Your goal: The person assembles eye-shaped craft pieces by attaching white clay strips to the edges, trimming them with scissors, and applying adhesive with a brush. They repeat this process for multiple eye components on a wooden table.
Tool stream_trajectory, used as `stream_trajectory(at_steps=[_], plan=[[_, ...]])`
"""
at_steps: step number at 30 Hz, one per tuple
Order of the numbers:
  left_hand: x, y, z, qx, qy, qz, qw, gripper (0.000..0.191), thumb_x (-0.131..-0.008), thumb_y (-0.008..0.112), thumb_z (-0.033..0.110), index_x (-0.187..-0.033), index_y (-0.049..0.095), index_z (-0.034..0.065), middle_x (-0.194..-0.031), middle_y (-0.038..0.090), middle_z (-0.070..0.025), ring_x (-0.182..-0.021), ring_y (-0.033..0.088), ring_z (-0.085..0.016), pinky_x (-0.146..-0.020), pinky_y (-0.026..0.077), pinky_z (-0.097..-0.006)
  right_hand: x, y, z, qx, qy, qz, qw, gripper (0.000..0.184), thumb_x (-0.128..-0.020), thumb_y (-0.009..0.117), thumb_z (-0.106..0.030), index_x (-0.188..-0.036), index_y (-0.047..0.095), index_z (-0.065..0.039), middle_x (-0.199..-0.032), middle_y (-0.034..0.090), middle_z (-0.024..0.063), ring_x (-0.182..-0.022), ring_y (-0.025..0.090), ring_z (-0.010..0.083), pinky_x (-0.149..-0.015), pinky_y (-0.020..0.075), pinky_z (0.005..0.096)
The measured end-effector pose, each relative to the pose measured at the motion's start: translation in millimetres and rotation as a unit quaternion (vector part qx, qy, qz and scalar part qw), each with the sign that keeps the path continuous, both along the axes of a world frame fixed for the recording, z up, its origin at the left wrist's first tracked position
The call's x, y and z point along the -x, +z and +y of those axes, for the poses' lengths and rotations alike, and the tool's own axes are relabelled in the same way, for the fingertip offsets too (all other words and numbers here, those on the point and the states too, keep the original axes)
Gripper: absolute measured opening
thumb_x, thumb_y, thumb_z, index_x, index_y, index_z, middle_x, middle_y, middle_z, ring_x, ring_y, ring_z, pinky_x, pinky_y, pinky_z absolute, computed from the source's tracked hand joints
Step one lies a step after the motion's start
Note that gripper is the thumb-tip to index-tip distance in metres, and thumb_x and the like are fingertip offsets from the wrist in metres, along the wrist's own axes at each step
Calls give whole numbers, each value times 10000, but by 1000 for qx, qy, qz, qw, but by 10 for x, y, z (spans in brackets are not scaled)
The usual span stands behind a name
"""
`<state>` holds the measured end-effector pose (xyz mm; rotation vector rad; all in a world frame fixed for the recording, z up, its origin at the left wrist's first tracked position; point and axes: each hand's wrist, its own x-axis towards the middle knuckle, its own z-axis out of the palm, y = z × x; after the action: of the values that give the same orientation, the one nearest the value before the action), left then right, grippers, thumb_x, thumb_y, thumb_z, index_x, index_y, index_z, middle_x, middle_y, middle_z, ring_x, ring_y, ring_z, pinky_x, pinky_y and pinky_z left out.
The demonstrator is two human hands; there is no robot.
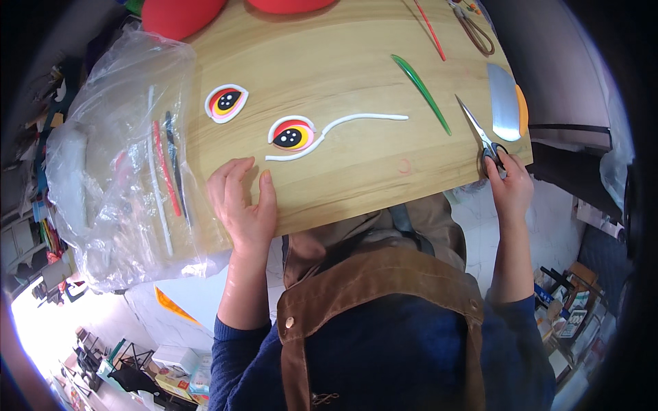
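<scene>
On the wooden board lie two cartoon eye shapes in clay-like material. The upper-left eye has a white rim all around. Over the nearer eye runs a white arc, and a curving white strip passes along its lower right side, stretching off to the right. My left hand rests near the strip's left end, fingers apart and holding nothing. At the board's right edge, my right hand has its fingers on the handles of the scissors, whose blades look closed and point away from me.
Clear plastic sheeting covers white, red and dark strips at left. Right of the eyes lie a green pointed tool, a metal scraper with an orange edge, a thin red stick and brown-handled scissors. Red rounded pieces sit at the far edge.
</scene>
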<state>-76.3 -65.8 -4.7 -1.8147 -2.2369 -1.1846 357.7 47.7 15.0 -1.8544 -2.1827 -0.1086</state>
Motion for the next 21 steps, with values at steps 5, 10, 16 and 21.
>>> stream_trajectory(at_steps=[5, 10, 16, 21], plan=[[38, -18, -60, 56, 16, -21, 998, 385, -796, 781, 67, -1164, 675, 32, -1114, 650, -132, -1078, 577, -331, -940, 458, -425, 214, 66, 34, -2, -35, -22, 999, 302, -913, 728, -236, -1171, 731, -79, -1116, 698, 65, -983, 686, 290, -794, 553, 395], [40, -1, 53, 84, -17, -31, 996, 259, -806, 778, 84, -1056, 725, 39, -1063, 634, -113, -1044, 562, -329, -909, 463, -422, 1006, 102, 13, -25, 278, 139, 950, 211, -874, 748, -145, -1068, 729, -65, -1060, 671, 93, -933, 650, 314, -820, 534, 402], [119, 135, 104, 121, -74, -67, 988, 144, -819, 779, 94, -945, 732, 42, -993, 650, -102, -1000, 587, -307, -894, 474, -404, 2164, 8, 69, 45, 421, 197, 884, 245, -787, 781, -133, -1023, 726, -94, -1032, 647, 49, -1001, 601, 286, -856, 510, 407], [90, 241, -96, 163, -120, -200, 959, 141, -831, 777, 66, -959, 731, 26, -904, 684, -96, -875, 643, -257, -790, 516, -357, 2330, 20, 27, 18, 475, 212, 854, 221, -770, 784, -137, -979, 716, -110, -1060, 646, 33, -1036, 588, 276, -892, 496, 415]])
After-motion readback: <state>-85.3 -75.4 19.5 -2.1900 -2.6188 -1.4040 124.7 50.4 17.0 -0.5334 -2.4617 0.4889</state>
